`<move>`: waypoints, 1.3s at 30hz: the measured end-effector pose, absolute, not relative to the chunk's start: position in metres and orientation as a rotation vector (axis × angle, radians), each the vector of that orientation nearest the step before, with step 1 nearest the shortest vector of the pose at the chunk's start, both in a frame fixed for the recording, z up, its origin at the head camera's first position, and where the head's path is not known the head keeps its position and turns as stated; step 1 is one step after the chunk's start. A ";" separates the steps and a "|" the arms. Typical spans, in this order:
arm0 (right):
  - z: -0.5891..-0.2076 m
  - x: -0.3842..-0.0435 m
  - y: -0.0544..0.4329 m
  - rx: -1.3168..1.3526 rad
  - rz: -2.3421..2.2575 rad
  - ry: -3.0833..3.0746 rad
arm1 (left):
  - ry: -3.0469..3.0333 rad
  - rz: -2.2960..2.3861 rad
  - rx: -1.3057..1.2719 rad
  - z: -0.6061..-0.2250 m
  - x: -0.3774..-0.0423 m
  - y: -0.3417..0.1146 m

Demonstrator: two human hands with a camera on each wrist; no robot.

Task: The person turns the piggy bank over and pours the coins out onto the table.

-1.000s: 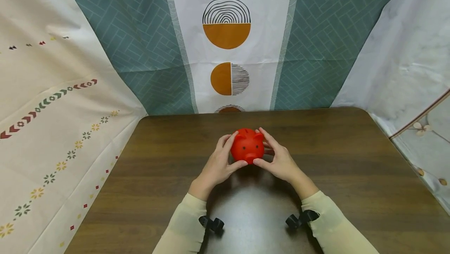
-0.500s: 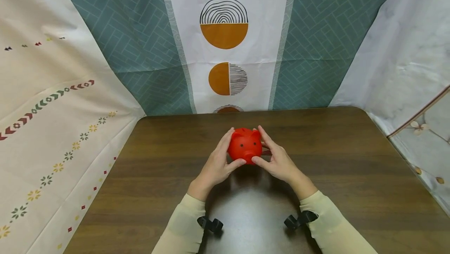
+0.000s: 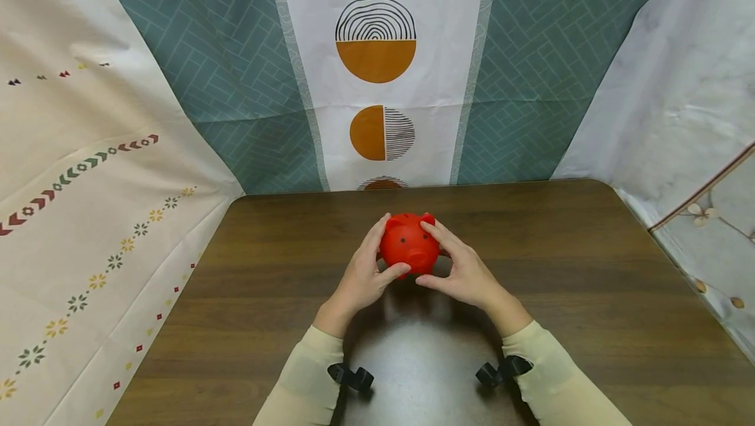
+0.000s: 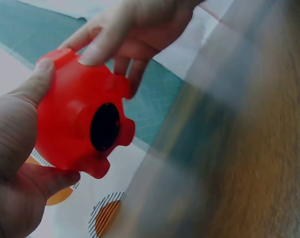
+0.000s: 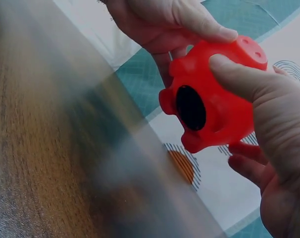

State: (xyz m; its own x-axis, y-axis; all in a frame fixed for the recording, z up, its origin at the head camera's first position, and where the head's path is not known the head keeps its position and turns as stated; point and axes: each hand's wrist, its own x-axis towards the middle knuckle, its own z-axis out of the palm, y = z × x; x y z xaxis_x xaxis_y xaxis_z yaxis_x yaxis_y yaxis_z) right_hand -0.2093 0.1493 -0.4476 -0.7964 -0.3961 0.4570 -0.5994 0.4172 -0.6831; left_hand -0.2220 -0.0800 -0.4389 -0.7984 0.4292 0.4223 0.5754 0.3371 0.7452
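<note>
A red piggy bank (image 3: 409, 246) is held up over the wooden table, its snout and dark eyes toward me in the head view. On its left side my left hand (image 3: 361, 280) grips it, thumb beside the snout and fingers behind. My right hand (image 3: 470, 276) holds the right side, index finger by the ear and thumb low under the snout. Both wrist views show stubby feet and a black round plug (image 4: 104, 127) on the belly. The right thumb (image 5: 234, 74) presses on the body in the right wrist view.
The brown table (image 3: 265, 242) spreads around and below the hands. Patterned cloths hang behind it: a green and white one (image 3: 248, 85) at the back, a cream one (image 3: 106, 170) at left, a white one (image 3: 678, 118) at right. Black cameras sit on both wrists.
My right hand's fingers have shifted from the piggy bank's side and top onto the front of its ear, and the right thumb has slid slightly lower. The left hand keeps its grip.
</note>
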 end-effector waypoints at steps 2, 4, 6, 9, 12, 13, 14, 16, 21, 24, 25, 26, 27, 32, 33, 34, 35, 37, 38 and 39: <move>-0.448 -0.209 0.149 0.876 1.300 -2.444 | -2.437 -1.517 -0.919 -0.438 -0.221 -0.080; -0.448 -0.210 0.149 0.866 1.288 -2.440 | -2.438 -1.552 -0.916 -0.437 -0.221 -0.080; -0.448 -0.209 0.148 0.856 1.282 -2.441 | -2.434 -1.578 -0.923 -0.436 -0.220 -0.080; -0.448 -0.210 0.148 0.846 1.265 -2.457 | -2.430 -1.629 -0.920 -0.435 -0.220 -0.079; -0.449 -0.210 0.147 0.858 1.240 -2.466 | -2.418 -1.677 -0.919 -0.435 -0.220 -0.080; -0.450 -0.211 0.147 0.863 1.231 -2.463 | -2.420 -1.689 -0.915 -0.435 -0.220 -0.080; -0.450 -0.211 0.147 0.867 1.222 -2.458 | -2.418 -1.704 -0.914 -0.436 -0.219 -0.080; -0.451 -0.211 0.146 0.873 1.200 -2.445 | -2.418 -1.707 -0.911 -0.436 -0.219 -0.080; -0.451 -0.211 0.146 0.871 1.168 -2.414 | -2.422 -1.700 -0.891 -0.435 -0.218 -0.080; -0.451 -0.211 0.146 0.872 1.187 -2.395 | -2.430 -1.660 -0.889 -0.435 -0.218 -0.080; -0.451 -0.211 0.146 0.873 1.195 -2.390 | -2.435 -1.645 -0.885 -0.435 -0.218 -0.080; -0.451 -0.211 0.146 0.874 1.203 -2.386 | -2.437 -1.633 -0.885 -0.435 -0.218 -0.080; -0.451 -0.211 0.145 0.876 1.214 -2.381 | -2.440 -1.622 -0.883 -0.435 -0.218 -0.080; -0.451 -0.211 0.144 0.871 1.246 -2.377 | -2.468 -1.577 -0.882 -0.433 -0.216 -0.079; -0.451 -0.211 0.144 0.867 1.250 -2.378 | -2.476 -1.564 -0.883 -0.433 -0.216 -0.078; -0.451 -0.211 0.144 0.862 1.254 -2.382 | -2.482 -1.549 -0.885 -0.432 -0.215 -0.078; -0.451 -0.211 0.144 0.860 1.257 -2.385 | -2.484 -1.540 -0.888 -0.431 -0.215 -0.078; -0.451 -0.211 0.144 0.854 1.265 -2.392 | -2.485 -1.531 -0.889 -0.431 -0.214 -0.077; -0.450 -0.211 0.144 0.852 1.267 -2.395 | -2.483 -1.533 -0.888 -0.430 -0.213 -0.077; -0.450 -0.211 0.144 0.849 1.268 -2.398 | -2.479 -1.536 -0.885 -0.430 -0.212 -0.077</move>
State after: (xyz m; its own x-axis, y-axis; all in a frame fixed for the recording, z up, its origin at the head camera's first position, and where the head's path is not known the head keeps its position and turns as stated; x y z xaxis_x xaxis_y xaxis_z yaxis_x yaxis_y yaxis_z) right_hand -0.2109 0.1443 -0.4502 -0.7808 -0.3615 0.5095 -0.6246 0.4364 -0.6476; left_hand -0.2122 -0.0767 -0.4295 -0.8272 0.4244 0.3682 0.5187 0.3248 0.7909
